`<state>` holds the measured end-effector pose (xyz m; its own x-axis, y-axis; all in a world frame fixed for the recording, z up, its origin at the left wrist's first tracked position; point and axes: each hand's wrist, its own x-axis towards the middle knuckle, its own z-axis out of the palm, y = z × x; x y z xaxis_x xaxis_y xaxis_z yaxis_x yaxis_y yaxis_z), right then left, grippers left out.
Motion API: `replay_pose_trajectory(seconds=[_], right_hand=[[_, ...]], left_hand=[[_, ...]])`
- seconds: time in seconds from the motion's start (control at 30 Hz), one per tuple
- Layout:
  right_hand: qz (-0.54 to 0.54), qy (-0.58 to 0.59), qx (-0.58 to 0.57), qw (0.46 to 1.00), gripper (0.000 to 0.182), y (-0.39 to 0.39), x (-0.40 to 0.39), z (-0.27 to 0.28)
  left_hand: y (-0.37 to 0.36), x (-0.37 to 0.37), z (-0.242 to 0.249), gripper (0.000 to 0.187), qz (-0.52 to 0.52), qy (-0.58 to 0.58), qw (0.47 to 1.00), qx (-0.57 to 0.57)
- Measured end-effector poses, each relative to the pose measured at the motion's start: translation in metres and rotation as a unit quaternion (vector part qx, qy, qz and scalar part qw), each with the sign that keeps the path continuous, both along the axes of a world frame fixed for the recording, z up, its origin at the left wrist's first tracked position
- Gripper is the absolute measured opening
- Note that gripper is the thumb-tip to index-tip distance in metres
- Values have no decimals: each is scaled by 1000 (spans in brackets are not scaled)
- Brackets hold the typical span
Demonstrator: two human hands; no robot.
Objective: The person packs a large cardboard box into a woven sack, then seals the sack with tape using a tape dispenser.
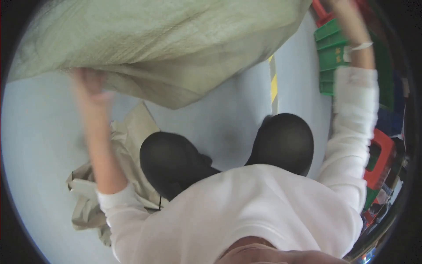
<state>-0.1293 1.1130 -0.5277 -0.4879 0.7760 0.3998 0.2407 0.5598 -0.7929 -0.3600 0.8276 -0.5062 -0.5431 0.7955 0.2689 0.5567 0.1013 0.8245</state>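
Note:
A large pale green-beige woven sack (176, 44) spreads across the top of the head view, its lower edge hanging above the floor in folds. At that edge on the left, my left hand (91, 83) is blurred by motion; its fingers close on the sack where creases gather, with the thumb lower down. My right hand (340, 3) reaches up past the sack's right corner and is mostly cut off by the top of the view. Its fingers are out of sight, so their hold cannot be made out.
Crumpled brown sheeting (136, 132) lies on the grey floor (39, 132) beside my left knee. Green plastic crates (327, 59) and a red plastic piece (380, 158) stand along the right. Yellow-striped tape (274, 86) crosses the floor ahead of my knees.

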Motion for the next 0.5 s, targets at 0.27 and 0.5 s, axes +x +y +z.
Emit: replay_pose_trajectory(seconds=[0.27,0.5], right_hand=[[-140,-33,-23,989,39,38,83,-113],[-62,194,-216,955,9,6,-22,-22]], left_hand=[[67,53,-64,62,90,19,958,-272],[106,27,-76,62,94,26,960,-263]])
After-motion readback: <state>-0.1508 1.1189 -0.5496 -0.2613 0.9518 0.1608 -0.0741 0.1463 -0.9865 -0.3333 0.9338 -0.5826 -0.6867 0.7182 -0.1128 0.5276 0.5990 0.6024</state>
